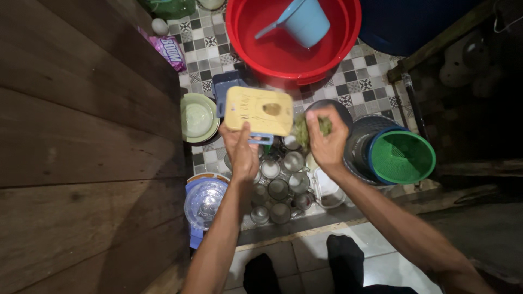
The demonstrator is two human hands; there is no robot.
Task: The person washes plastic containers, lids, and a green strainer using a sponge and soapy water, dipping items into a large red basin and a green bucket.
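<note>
While my left hand (241,149) pinched the yellow cutting board (259,110) by its lower edge above the glasses (279,188), my right hand (327,139) closed on a green scrubber (303,130); a wet grip could have dropped the board onto them.

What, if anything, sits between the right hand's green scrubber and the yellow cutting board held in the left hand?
Nothing visible. The right hand grips the green scrubber just beside the yellow cutting board, which the left hand holds above the glasses; only open air separates them.
</note>
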